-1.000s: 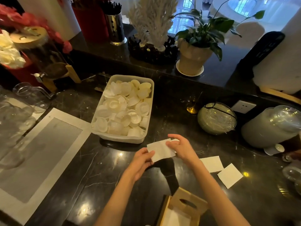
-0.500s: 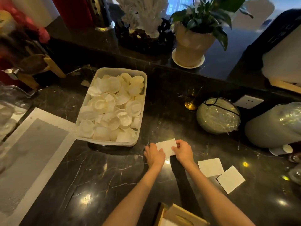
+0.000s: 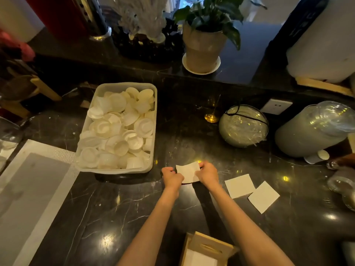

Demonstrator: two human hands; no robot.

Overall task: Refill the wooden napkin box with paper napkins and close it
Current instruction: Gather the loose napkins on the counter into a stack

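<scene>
Both hands hold one white paper napkin (image 3: pixel 187 171) just above the dark marble counter, in front of the plastic tub. My left hand (image 3: pixel 171 178) pinches its left edge and my right hand (image 3: pixel 208 174) pinches its right edge. Two more square napkins (image 3: pixel 239 185) (image 3: pixel 263 196) lie flat on the counter to the right of my right arm. The wooden napkin box (image 3: pixel 207 250) stands open at the bottom edge, between my forearms, with white napkins inside and its slotted lid tilted up.
A plastic tub (image 3: pixel 115 169) full of white lids sits left of my hands. A grey mat (image 3: pixel 28 189) lies at far left. Wrapped bowls (image 3: pixel 243 125) and a wrapped jar (image 3: pixel 315 129) stand at right. A potted plant (image 3: pixel 203 48) is on the raised ledge behind.
The napkin went from held up in the air down to the counter surface, and both hands now grip its side edges. The view tilted, so the box sits lower in frame.
</scene>
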